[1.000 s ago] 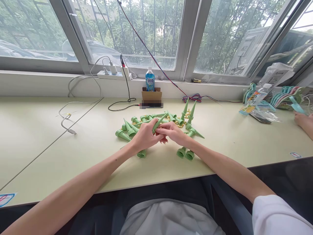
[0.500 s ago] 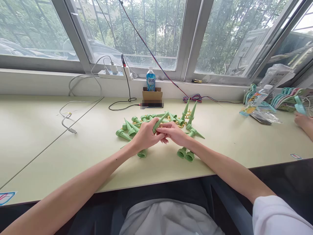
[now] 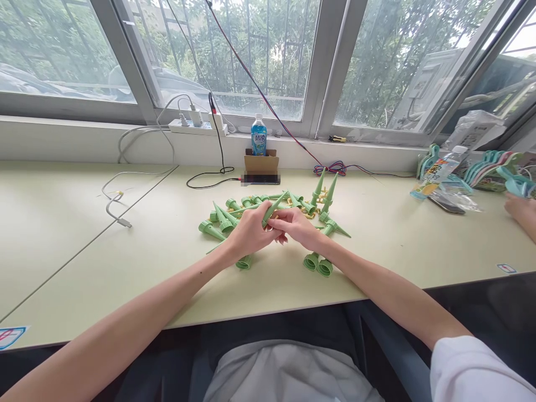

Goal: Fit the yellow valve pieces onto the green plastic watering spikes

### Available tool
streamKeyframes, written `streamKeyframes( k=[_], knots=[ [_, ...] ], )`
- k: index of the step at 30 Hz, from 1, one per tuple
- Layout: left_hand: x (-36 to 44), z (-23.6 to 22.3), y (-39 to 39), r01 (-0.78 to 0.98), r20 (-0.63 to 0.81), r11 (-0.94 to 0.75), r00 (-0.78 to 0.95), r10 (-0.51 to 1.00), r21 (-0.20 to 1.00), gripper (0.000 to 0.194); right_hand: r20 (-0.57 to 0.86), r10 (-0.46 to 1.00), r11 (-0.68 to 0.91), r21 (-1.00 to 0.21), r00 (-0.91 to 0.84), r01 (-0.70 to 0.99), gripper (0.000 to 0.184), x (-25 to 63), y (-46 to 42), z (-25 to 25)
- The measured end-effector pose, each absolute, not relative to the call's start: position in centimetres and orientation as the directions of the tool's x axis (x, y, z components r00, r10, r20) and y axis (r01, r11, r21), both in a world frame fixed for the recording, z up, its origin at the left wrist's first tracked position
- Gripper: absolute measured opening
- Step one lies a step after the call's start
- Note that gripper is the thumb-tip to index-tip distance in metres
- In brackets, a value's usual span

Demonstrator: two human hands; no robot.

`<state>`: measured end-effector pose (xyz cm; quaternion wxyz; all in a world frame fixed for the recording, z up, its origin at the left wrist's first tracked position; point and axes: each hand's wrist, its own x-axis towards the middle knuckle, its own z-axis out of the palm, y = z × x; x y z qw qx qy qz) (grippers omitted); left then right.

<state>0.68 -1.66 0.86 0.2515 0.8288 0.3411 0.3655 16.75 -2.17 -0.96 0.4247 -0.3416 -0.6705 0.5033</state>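
My left hand [image 3: 252,228] is closed around a green plastic plant watering spike [image 3: 276,205], its tip pointing up and to the right. Against the spike's lower part, my right hand [image 3: 298,226] has thumb and fingers pinched together; what they hold is mostly hidden. More green spikes [image 3: 225,222] lie in a pile behind and left of my hands. Two spikes [image 3: 329,192] stand upright at the pile's right, among small yellow plastic parts [image 3: 310,214]. Near my right wrist, two green threaded caps [image 3: 324,267] face me with their open ends.
A blue-labelled bottle [image 3: 258,135] stands behind a small cardboard box [image 3: 261,163]. Cables [image 3: 118,195] lie on the left of the table. At right are another bottle [image 3: 438,173], a phone [image 3: 448,202], pastel hangers [image 3: 488,170] and another person's hand [image 3: 519,206].
My hands and the spike stay almost in place. At the far right, the other person's light-blue plastic piece has turned and shows a broader side.
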Motion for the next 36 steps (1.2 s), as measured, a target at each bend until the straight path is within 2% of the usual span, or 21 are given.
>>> streamKeyframes(
  k=[6,18,36],
  knots=[
    [0.59,0.64,-1.48,0.435,0.418,-0.635,0.496,0.761,0.639,0.018,0.275,0.867,0.347,-0.931,-0.415,0.109,0.028,16.89,-2.41,-0.71],
    [0.47,0.59,-1.38,0.443,0.403,-0.64,0.518,0.755,0.628,0.019,0.284,0.869,0.38,-0.907,-0.406,0.179,0.028,16.92,-2.71,-0.53],
    [0.53,0.83,-1.57,0.468,0.38,-0.641,0.537,0.753,0.609,0.019,0.32,0.856,0.421,-0.887,-0.407,0.188,0.024,16.93,-2.83,-0.53]
  ],
)
